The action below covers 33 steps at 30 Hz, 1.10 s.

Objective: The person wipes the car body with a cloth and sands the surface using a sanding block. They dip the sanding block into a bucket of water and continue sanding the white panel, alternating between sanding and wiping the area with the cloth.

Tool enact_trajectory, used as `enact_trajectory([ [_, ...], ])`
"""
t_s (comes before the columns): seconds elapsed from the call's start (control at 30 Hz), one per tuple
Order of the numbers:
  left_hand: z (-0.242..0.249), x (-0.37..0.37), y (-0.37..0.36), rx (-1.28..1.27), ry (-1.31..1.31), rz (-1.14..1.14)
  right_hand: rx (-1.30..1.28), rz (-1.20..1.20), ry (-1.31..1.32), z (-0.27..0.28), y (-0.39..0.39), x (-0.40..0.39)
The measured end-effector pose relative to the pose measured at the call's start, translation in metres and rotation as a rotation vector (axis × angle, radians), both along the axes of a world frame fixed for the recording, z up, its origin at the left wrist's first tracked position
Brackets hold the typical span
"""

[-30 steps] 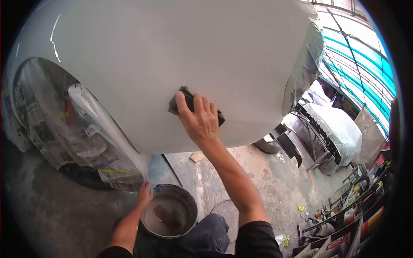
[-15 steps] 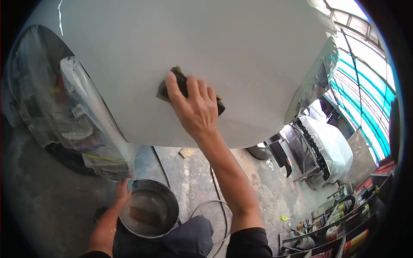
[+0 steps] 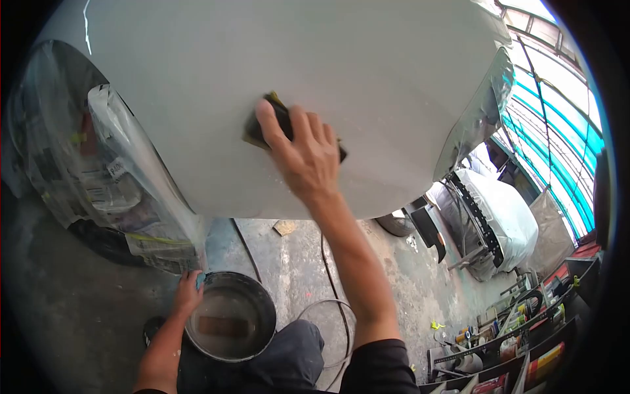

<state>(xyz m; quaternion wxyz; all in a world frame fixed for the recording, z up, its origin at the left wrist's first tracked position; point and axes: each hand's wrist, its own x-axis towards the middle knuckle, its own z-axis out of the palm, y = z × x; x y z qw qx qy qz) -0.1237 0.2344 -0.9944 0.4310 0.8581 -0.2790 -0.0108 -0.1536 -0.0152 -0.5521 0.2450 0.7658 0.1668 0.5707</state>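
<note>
My right hand point(image 3: 307, 154) grips a dark sanding block point(image 3: 281, 121) with a yellowish-brown sheet around it, pressed flat on a grey car panel point(image 3: 197, 79). At the lower left, my left hand point(image 3: 190, 289) is closed round a small teal piece point(image 3: 200, 281) at the rim of a black basin point(image 3: 270, 315). Cloudy water fills the basin, and a reddish-brown block point(image 3: 223, 326) lies in it.
Plastic and paper masking point(image 3: 118, 177) covers the wheel area at left. A hose point(image 3: 331, 276) runs over the concrete floor point(image 3: 295, 262). At right stand a covered car part point(image 3: 505, 223) and a rack of cans and tools point(image 3: 512, 341).
My right hand and the block have shifted slightly right and up across the panel. The camera view has moved a little. My left hand remains at the basin rim.
</note>
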Motion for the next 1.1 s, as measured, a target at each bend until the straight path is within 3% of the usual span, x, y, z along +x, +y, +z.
enact_trajectory([
  [0.17, -0.009, 0.006, -0.002, -0.021, -0.009, -0.008, 0.122, -0.213, -0.114, -0.035, -0.139, -0.094],
  [0.23, -0.009, 0.007, -0.003, -0.06, -0.013, -0.01, 0.087, -0.204, -0.157, -0.039, -0.143, -0.088],
  [0.3, -0.008, 0.005, -0.002, -0.063, -0.017, -0.01, 0.036, -0.141, -0.175, -0.023, -0.084, -0.037],
  [0.37, -0.008, 0.004, -0.002, -0.036, -0.019, -0.009, 0.069, -0.107, -0.024, -0.013, -0.015, 0.0],
  [0.47, -0.006, 0.0, -0.001, -0.046, -0.04, -0.008, -0.073, -0.044, 0.007, -0.001, -0.02, -0.007],
  [0.57, -0.007, 0.0, -0.003, -0.075, -0.011, 0.011, 0.041, -0.263, 0.017, -0.018, -0.102, -0.073],
  [0.7, -0.01, 0.002, -0.001, -0.047, 0.012, 0.021, 0.105, -0.187, -0.156, -0.042, -0.13, -0.075],
  [0.77, -0.004, 0.004, -0.003, -0.022, 0.017, 0.013, -0.045, -0.219, -0.106, -0.029, -0.062, -0.027],
  [0.83, -0.005, 0.001, -0.004, -0.038, -0.022, 0.009, 0.03, -0.089, 0.002, -0.02, 0.009, 0.009],
  [0.93, -0.005, -0.001, 0.001, -0.033, -0.037, 0.018, -0.047, -0.146, 0.077, -0.017, -0.027, -0.014],
  [1.0, -0.005, -0.003, 0.002, -0.042, -0.023, 0.017, 0.158, -0.266, 0.111, -0.033, -0.087, -0.051],
  [1.03, -0.007, -0.001, 0.002, -0.057, -0.018, 0.015, 0.042, -0.285, -0.035, -0.036, -0.105, -0.071],
  [1.1, -0.009, 0.002, -0.002, -0.078, -0.014, 0.024, 0.016, -0.199, -0.051, -0.043, -0.116, -0.078],
])
